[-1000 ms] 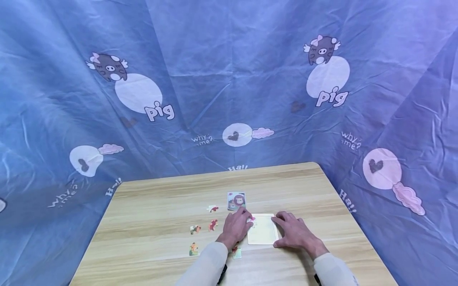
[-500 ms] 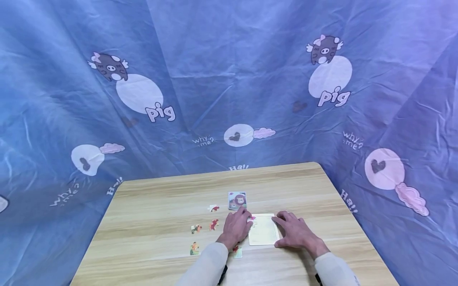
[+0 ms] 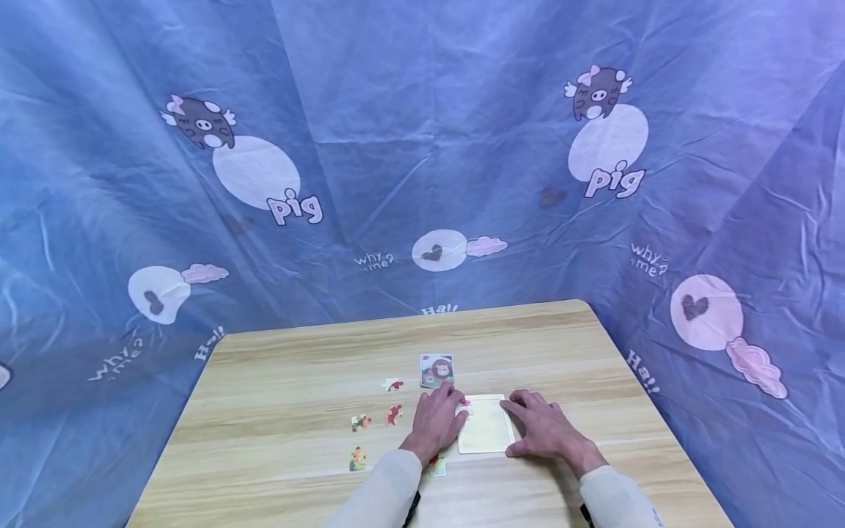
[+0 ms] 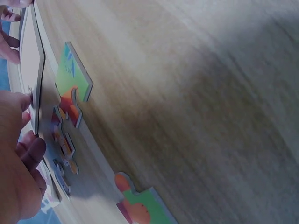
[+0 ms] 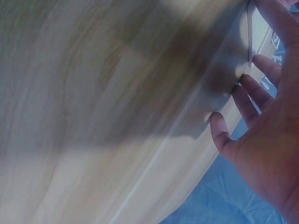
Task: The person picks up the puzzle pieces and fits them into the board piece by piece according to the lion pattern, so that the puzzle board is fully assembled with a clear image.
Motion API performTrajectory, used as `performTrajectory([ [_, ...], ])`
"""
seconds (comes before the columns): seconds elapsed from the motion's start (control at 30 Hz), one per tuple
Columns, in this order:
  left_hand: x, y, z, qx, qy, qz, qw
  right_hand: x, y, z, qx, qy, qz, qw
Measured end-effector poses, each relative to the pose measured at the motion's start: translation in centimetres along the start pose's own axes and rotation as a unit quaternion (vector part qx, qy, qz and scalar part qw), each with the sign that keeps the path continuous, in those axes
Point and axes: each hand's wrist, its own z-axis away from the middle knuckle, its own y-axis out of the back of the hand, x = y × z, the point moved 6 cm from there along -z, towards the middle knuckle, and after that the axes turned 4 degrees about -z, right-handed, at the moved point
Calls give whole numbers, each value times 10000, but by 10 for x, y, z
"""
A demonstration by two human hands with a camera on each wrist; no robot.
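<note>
A shallow pale puzzle tray [image 3: 485,434] lies on the table between both hands. In its upper left corner shows a puzzle piece [image 3: 466,404] with a pink patch, partly covered by the fingers of my left hand [image 3: 432,422]. That hand pinches the piece at the tray's left side, with thumb over the tray and other fingers curled beside it in the left wrist view. My right hand [image 3: 544,427] holds the tray's right edge, index finger near the upper corner and thumb near the lower one. Its other fingers rest on the table in the right wrist view.
Several loose puzzle pieces lie to the left, among them a red one [image 3: 394,415] and an orange one [image 3: 357,459]. A green piece [image 4: 74,77] lies by my left wrist. Behind the tray is a lion picture card [image 3: 436,369]. A blue curtain [image 3: 370,183] surrounds the wooden table [image 3: 284,381].
Both hands stay at the tray's sides. The left thumb shifts very slightly over the piece in the corner; the head view itself sways a little.
</note>
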Motion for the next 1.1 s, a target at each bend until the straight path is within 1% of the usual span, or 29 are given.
performTrajectory([
  [0.1, -2, 1, 0, 32, 31, -5, 10000, -1, 1, 0, 36, 26, -12, 10000],
  [0.17, -3, 2, 0, -8, 70, 5, 10000, 0, 2, -1, 46, 38, -42, 10000],
  [0.33, -10, 6, 0, 1, 227, 70, 9997, 0, 1, -2, 38, 44, -78, 10000],
  [0.43, -15, 9, 2, 56, 306, 189, 9993, 1, 0, -2, 48, 38, -62, 10000],
  [0.53, -22, 10, 6, 65, 370, 317, 9988, 1, 0, 0, 82, 25, -53, 9999],
  [0.7, -32, 11, 12, 206, 425, 363, 9982, 1, -2, 5, 94, -45, -96, 9999],
  [0.97, -44, 15, 14, 128, 698, 643, 9954, 0, -1, 7, 178, 37, -72, 9998],
  [1.1, -51, 20, 15, 156, 762, 546, 9955, -2, 0, 5, 203, 94, -33, 9997],
])
